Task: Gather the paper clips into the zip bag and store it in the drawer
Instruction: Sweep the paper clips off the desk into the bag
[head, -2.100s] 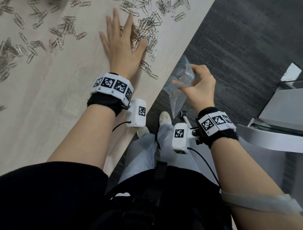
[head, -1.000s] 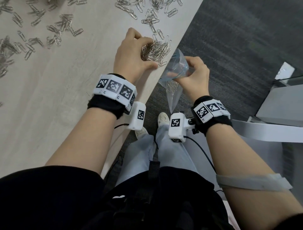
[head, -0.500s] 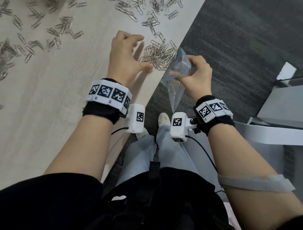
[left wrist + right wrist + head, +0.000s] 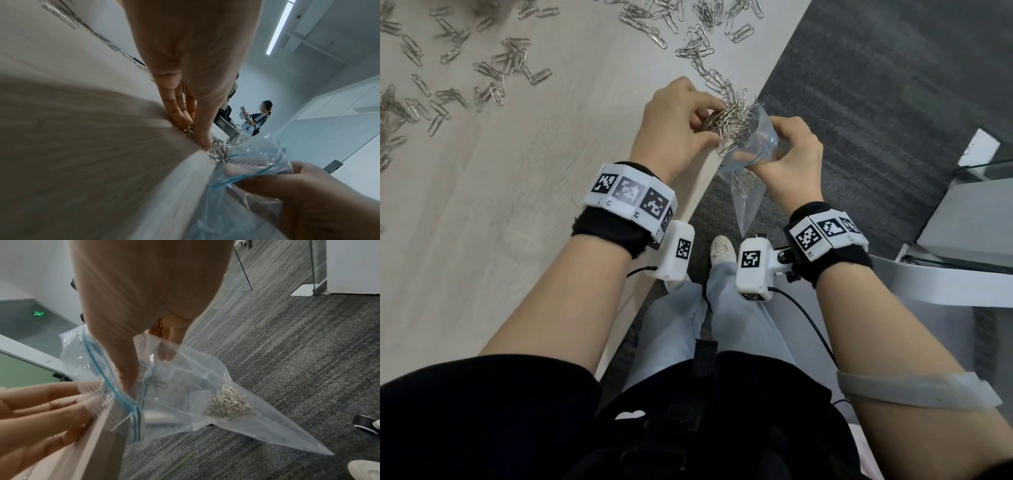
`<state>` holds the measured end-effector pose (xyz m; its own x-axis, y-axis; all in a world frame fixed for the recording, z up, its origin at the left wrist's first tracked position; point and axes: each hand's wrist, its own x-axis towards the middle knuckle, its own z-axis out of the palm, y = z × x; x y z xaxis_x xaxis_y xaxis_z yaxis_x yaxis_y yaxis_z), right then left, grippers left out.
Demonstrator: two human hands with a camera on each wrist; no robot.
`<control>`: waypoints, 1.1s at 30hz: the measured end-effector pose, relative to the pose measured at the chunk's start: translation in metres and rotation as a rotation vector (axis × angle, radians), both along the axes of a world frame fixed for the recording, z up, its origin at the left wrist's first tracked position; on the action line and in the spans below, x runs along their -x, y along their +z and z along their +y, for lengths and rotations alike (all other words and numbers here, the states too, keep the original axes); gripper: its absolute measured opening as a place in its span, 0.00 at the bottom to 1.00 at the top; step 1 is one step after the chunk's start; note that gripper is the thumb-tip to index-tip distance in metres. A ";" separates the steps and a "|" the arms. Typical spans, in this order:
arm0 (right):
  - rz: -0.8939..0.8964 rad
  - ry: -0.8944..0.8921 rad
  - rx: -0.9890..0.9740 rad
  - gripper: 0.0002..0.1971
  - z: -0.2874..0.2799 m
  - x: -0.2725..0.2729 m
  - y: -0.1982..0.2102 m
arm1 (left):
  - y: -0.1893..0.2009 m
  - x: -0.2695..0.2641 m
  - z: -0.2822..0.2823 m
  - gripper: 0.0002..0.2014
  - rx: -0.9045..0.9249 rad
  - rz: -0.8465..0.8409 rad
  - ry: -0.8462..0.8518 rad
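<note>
Paper clips point(image 4: 732, 118) form a tangled silver bunch at the table's right edge, gathered under my left hand point(image 4: 674, 130). My left fingers are curled over the bunch and my thumb closes in from the near side, so the hand grips the clips against the pale wooden table point(image 4: 493, 240). In the left wrist view my thumb tip presses down on the bunch right at the table edge.

My right hand point(image 4: 792, 164) holds the zip bag point(image 4: 760, 137) just off the table edge, over the dark grey carpet point(image 4: 893, 96). My fingers and thumb pinch the bag's upper part and keep its mouth spread, with the rim touching the table edge just beside the bunch. In the right wrist view my thumb lies inside the opening, below the blue zip strip point(image 4: 115, 391), while my fingers sit on the bag's outer face. The clear bag hangs down from my grip to a pointed lower corner, and a small heap of bagged clips point(image 4: 228, 404) rests in its lower part.

Loose clips point(image 4: 493, 72) lie scattered over the far left of the table, and a further group point(image 4: 695, 31) lies at the far edge near the top of the head view. Both wrists carry white marker bands with black square codes. Below my hands I see light trousers and a white shoe point(image 4: 722, 250). A white cabinet edge point(image 4: 969, 219) stands to the right; I cannot tell whether it holds the drawer.
</note>
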<state>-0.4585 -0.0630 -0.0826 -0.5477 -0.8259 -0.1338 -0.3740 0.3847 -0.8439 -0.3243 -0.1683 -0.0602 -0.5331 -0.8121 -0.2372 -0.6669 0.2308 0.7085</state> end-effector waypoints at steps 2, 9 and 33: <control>0.000 0.001 -0.001 0.21 0.000 0.000 0.000 | 0.000 0.002 0.001 0.18 0.000 0.000 -0.040; 0.019 0.008 -0.013 0.20 -0.001 0.002 -0.004 | -0.002 0.011 0.003 0.16 0.007 0.041 -0.107; -0.002 0.023 0.007 0.25 0.000 0.001 -0.002 | -0.007 0.001 0.003 0.14 0.131 0.044 -0.096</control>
